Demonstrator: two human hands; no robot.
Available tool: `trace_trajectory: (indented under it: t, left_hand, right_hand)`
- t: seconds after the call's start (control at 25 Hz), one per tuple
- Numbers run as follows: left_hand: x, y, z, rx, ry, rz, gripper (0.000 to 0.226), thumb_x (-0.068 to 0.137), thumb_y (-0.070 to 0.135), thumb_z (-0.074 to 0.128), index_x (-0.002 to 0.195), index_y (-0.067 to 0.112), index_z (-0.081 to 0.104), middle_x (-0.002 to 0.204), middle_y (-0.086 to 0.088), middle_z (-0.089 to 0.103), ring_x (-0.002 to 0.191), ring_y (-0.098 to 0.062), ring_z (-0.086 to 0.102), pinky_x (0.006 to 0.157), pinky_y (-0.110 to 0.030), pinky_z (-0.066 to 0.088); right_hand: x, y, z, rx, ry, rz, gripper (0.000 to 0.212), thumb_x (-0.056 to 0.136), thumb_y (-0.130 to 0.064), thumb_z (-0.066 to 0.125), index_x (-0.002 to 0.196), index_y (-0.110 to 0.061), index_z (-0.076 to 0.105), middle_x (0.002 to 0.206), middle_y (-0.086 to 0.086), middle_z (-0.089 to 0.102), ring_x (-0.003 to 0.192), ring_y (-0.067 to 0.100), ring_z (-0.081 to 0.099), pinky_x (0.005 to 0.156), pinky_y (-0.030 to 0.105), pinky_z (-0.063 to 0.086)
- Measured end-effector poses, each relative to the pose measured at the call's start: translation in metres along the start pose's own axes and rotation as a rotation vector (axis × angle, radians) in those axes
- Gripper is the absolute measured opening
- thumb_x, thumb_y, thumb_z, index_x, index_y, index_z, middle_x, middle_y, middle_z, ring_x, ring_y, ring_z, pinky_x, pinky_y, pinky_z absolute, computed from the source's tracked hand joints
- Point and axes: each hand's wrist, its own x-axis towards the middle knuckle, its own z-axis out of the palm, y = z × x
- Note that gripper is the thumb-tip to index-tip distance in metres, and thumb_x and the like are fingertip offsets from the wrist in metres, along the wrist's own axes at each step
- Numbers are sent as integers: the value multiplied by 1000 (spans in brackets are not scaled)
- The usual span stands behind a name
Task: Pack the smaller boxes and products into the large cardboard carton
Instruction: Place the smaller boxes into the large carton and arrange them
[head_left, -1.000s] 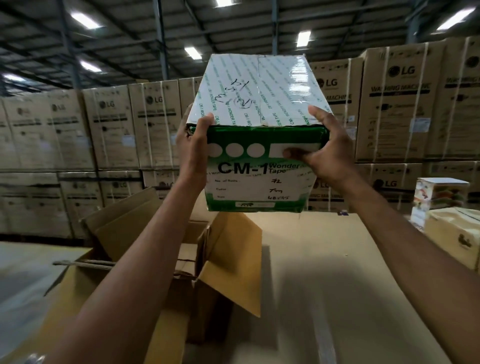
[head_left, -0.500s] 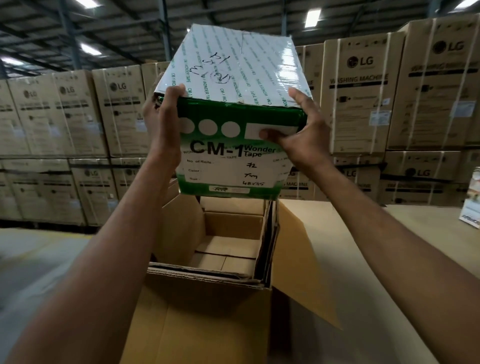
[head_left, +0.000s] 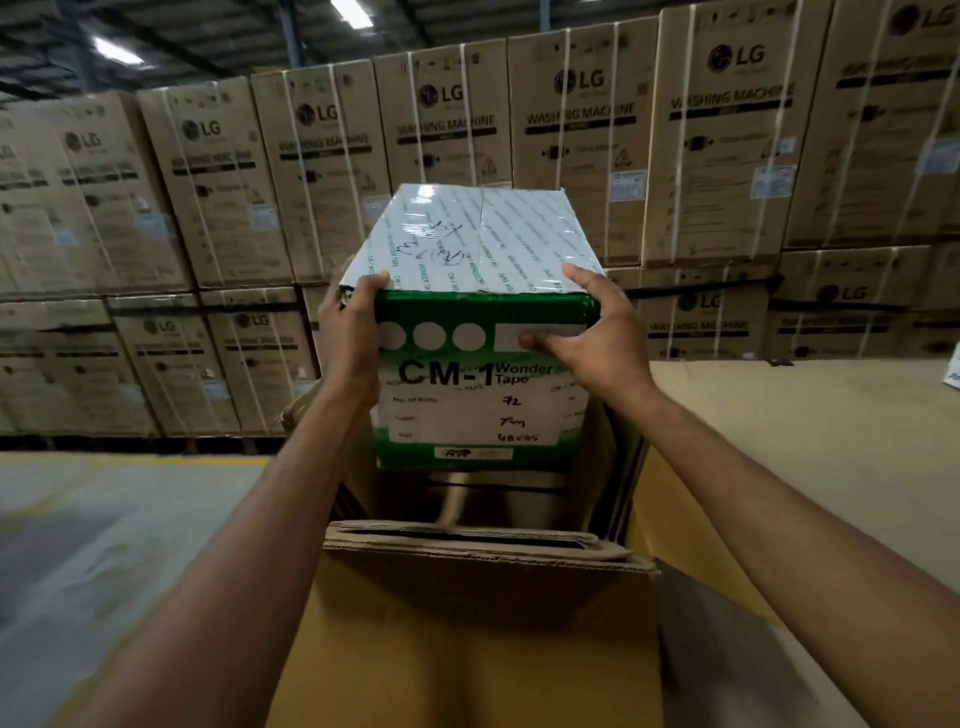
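Observation:
A green and white tape box marked "CM-1 Wonder Tape" hangs just over the open mouth of the large cardboard carton. My left hand grips its upper left corner. My right hand clasps its upper right corner, thumb across the front face. The box's lower edge sits at or slightly inside the carton's opening. The carton's near wall faces me, and its inside is dark and mostly hidden behind the box.
A wide cardboard surface lies to the right of the carton. Stacked LG washing machine cartons form a wall behind. Grey concrete floor stretches to the left. A white packet edge shows at far right.
Both hands have lowered the tape box from head height down to the carton's opening. My view has shifted, so the carton sits centred below.

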Motion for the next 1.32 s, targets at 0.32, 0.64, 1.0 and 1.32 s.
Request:
trace_trajectory:
  t: [0.32,0.64,1.0,1.32]
  left_hand:
    - [25,-73,-48,49,-218,-154,42,90,34,67,132,33,61,119,-4,71,104,-25,71,75,-36,61]
    - [39,-92,-86,179,-213,-126,54,86,43,62,137,25,58,126,-4,65,106,-20,67,84,-39,59]
    - [42,-126,-80,436,-408,-292,52,97,36,55,145,18,48,127,-9,63,108,-25,66,90,-43,57]
    - [60,-112,-84,582,-626,-416,36,104,30,53,133,9,54,119,-11,67,110,-29,66,100,-47,54]
  right_hand:
    - [-43,5,35,-173,-30,169,106,49,-51,93,145,-25,55,146,1,55,134,17,50,109,43,51]
    - [-54,-10,48,-343,-73,208,100,54,-50,96,143,-30,54,148,0,53,133,21,49,105,44,51]
    - [-72,28,63,-371,-226,431,96,58,-42,97,141,-27,50,149,3,53,125,20,50,100,37,47]
    - [-64,27,64,-417,-334,487,90,62,-36,98,137,-26,49,156,7,45,137,31,46,108,43,42]
